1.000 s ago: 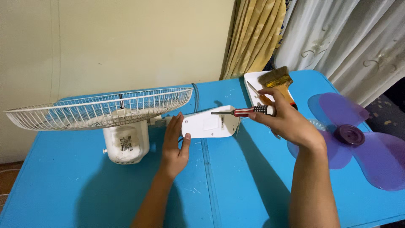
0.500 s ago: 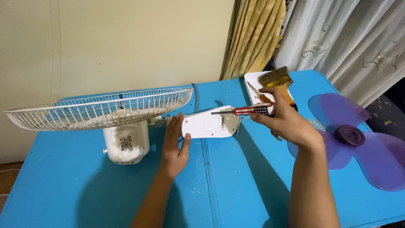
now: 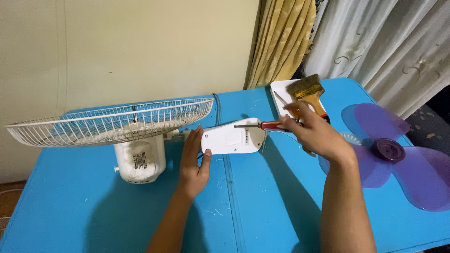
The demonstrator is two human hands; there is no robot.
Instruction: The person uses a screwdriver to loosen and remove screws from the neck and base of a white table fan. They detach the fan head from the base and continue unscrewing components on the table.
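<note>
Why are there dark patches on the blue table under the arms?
In the head view those are shadows: light from above throws soft dark shapes on the blue table beneath the left hand, the right hand and the white fan base; the picture is sharp, with straight edges bowed slightly near the borders.

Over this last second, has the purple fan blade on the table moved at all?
No. The purple fan blade lies at the same spot beside the paintbrush, on the blue table.
</note>
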